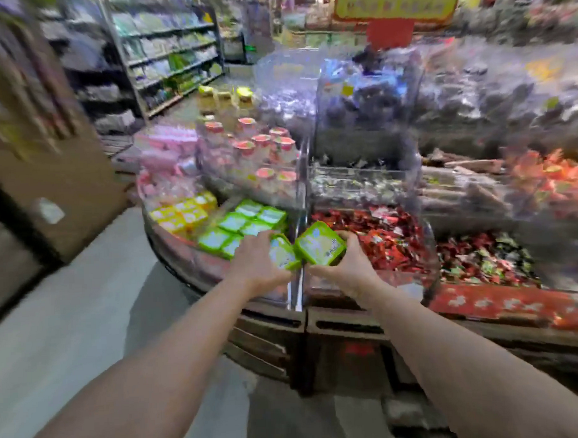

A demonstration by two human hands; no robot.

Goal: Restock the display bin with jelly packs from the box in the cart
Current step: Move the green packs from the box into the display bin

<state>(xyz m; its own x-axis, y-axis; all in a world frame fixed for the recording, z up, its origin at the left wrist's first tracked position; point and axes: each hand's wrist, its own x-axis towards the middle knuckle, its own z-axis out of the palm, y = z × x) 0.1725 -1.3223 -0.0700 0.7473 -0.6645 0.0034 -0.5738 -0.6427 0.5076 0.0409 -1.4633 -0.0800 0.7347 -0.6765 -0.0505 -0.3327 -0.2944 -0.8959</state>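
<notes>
two bare arms were stretched out over the front rim of the display bin [217, 270]. the left hand [258, 264] was curled around one green jelly pack [282, 254], held tilted on edge. the right hand [343, 266] was curled around a second green pack [319, 248], label up; the two packs were touching or nearly so, right above the clear divider [299, 225]. just beyond the left hand, a block of green packs [240, 225] was already laid flat in rows in the bin, with yellow packs [182, 214] beside them to the left. red wrapped sweets [389, 235] were piled in the next compartment to the right. the frame was motion-blurred; the cart and box were not seen. judged: placing step was in hand. both packs were best kept left of the divider, flattened label-up, and set into the near gap flush with the rows, one at a time, without being dropped among the sweets.
</notes>
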